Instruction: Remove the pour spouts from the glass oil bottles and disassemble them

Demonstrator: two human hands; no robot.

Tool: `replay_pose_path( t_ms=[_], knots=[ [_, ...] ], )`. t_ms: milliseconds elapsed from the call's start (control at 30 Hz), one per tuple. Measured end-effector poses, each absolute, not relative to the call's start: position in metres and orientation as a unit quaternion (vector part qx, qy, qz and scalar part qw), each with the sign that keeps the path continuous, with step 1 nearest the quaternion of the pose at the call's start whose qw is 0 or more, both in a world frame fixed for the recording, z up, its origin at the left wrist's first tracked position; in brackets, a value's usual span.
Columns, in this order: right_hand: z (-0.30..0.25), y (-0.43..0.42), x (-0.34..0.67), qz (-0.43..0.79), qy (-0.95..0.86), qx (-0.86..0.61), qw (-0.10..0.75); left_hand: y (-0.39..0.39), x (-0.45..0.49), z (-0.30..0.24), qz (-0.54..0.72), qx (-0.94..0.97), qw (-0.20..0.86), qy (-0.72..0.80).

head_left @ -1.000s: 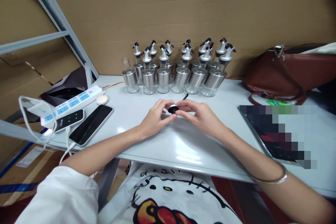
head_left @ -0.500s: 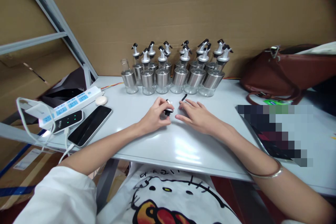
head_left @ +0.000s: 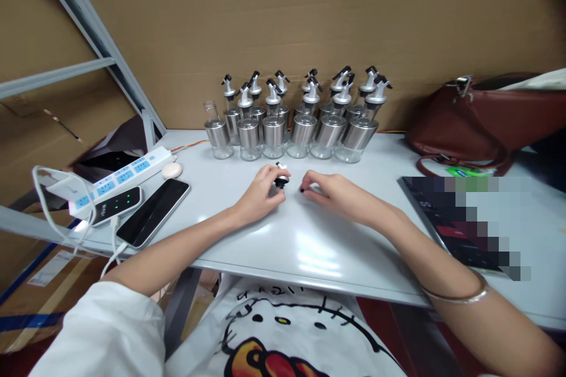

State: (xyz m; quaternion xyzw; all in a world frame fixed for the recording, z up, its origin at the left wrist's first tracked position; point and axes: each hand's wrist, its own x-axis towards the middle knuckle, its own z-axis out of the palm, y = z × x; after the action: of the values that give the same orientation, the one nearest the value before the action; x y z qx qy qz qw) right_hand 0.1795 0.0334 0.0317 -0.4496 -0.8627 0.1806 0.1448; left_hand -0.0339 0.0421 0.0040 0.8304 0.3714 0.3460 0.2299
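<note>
My left hand [head_left: 257, 197] is closed on a pourer spout [head_left: 282, 178] with a silver-white top and a black ribbed stopper, held just above the table. To its right, my right hand [head_left: 339, 195] pinches a small black piece [head_left: 302, 190]. Only the tip of that piece shows; the fingers cover the rest. Behind both hands stand several glass bottles with steel sleeves [head_left: 302, 129], fitted with silver pourers that have black flip levers. The leftmost bottle [head_left: 218, 134] has a bare glass neck.
On the left lie a phone [head_left: 154, 212], a round white case [head_left: 172, 171], a power strip [head_left: 132, 174] and a black device [head_left: 118, 205] with cables. A brown handbag [head_left: 486, 118] and a partly blurred dark calculator-like item [head_left: 428, 212] are on the right. Cardboard [head_left: 265, 12] stands behind.
My right hand has picked up the black piece from the table and its fingers have closed. The pourer in my left hand has lifted and turned slightly.
</note>
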Motion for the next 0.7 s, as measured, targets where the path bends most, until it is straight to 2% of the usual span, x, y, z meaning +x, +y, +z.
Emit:
replay_pose_path(
  t_ms=[100, 233, 367, 500, 600, 700],
  knots=[
    [0.037, 0.031, 0.177, 0.211, -0.866, -0.425, 0.159, 0.042, -0.034, 0.005, 0.348, 0.821, 0.237, 0.386],
    [0.031, 0.033, 0.175, 0.147, -0.867, -0.442, 0.176, 0.043, -0.034, 0.003, 0.360, 0.808, 0.265, 0.384],
    [0.029, 0.033, 0.174, 0.056, -0.836, -0.537, 0.101, 0.045, -0.033, -0.004, 0.393, 0.774, 0.329, 0.372],
    [0.031, 0.031, 0.173, 0.054, -0.820, -0.567, 0.047, 0.046, -0.033, -0.006, 0.393, 0.753, 0.378, 0.370],
    [0.031, 0.030, 0.173, 0.069, -0.814, -0.573, 0.058, 0.045, -0.033, -0.005, 0.387, 0.750, 0.396, 0.362],
    [0.031, 0.031, 0.171, 0.100, -0.802, -0.575, 0.129, 0.044, -0.033, -0.004, 0.381, 0.753, 0.400, 0.357]
  ],
)
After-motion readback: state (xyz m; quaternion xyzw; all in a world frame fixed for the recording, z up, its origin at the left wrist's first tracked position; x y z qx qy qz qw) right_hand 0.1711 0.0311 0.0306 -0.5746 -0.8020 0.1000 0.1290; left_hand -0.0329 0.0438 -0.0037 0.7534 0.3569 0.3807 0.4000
